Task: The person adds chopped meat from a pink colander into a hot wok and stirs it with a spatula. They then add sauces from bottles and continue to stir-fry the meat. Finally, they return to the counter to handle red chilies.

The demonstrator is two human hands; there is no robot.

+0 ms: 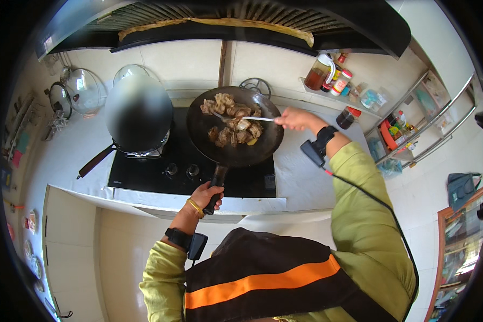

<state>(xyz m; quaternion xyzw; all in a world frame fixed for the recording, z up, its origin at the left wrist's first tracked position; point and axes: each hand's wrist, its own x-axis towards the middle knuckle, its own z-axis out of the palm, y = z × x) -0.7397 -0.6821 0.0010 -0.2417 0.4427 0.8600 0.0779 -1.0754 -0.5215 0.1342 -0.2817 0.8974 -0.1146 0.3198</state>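
A dark wok [235, 155] sits over the right side of a black glass gas cooktop [145, 177]. My left hand [206, 196] grips its handle [219, 177], which points toward me. Browned chunks of meat [225, 135] lie in the wok, with a yellowish slice [252, 142] at their lower edge. My right hand [300, 120] holds the handle of a metal spatula [259, 118] over the wok's right rim. The spatula's head is down among the meat, partly hidden by it.
To the left stands a second pan [139, 116], its upper part blurred, with a dark handle [96, 161] jutting over the counter. Glass lids [82, 90] lean at the wall. Bottles and jars [341, 82] occupy a shelf at right. A range hood [217, 34] overhangs the stove.
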